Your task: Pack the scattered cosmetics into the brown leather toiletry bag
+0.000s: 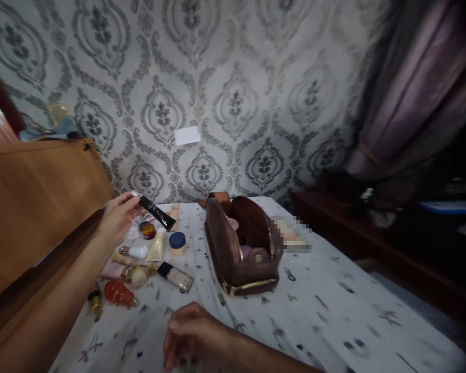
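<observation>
My left hand [118, 215] is closed on the silver-capped end of a black cosmetic tube [155, 212], holding it over the far left of the table. Below and around it lie a small jar with an amber lid [148, 231], a cream tube [156, 247], a white tube [134, 252] and a blue-lidded jar [177, 242]. My right hand [196, 331] is near the front, fingers loosely curled downward, with nothing visible in it. Ahead of it lie a foundation bottle with a black cap [175, 276] and an open brown cosmetic bag [227, 259] with items inside.
A red bulb-shaped bottle [119, 294] lies at the left of the table [334, 321], covered in patterned white cloth. Behind the bag is a pixelated patch. A wooden panel [42, 186] borders the left side; patterned wallpaper [233, 103] stands behind, a purple curtain [407, 103] right.
</observation>
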The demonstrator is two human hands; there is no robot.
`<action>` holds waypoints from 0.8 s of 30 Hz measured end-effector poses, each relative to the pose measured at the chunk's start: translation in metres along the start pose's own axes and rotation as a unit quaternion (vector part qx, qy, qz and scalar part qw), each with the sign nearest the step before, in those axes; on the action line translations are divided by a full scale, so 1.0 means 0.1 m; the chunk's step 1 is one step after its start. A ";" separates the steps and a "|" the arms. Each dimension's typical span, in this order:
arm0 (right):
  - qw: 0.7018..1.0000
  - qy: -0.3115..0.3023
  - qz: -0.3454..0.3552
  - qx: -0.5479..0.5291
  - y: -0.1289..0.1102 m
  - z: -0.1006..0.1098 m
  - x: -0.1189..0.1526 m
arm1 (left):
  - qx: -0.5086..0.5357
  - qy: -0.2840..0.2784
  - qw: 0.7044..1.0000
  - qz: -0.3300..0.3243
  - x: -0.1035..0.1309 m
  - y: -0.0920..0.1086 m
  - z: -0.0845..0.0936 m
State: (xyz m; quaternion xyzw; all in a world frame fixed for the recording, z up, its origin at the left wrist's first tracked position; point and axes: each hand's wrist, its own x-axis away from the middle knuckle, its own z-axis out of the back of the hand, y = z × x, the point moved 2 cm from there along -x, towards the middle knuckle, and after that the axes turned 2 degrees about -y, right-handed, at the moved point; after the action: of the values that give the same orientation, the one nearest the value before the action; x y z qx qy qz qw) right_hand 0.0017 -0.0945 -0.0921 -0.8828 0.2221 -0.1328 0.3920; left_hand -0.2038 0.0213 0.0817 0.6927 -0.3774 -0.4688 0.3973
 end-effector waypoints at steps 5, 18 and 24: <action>0.999 0.008 0.039 -0.019 0.00 0.15 0.12 | 0.050 -0.057 0.997 -0.019 0.04 0.11 -0.75; 0.999 -0.032 0.026 0.029 -0.01 0.20 0.14 | -0.149 -0.202 0.968 -0.015 -0.12 -0.38 -2.19; 0.999 -0.034 0.010 0.041 0.02 0.24 0.12 | -0.244 -0.215 0.945 -0.014 -0.16 -0.70 -2.45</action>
State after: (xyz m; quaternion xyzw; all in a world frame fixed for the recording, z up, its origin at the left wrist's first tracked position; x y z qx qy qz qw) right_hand 0.0214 -0.0867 -0.1087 -0.8676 0.2119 -0.1074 0.4369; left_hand 0.0345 0.1120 0.0836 0.4626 -0.3180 -0.6902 0.4567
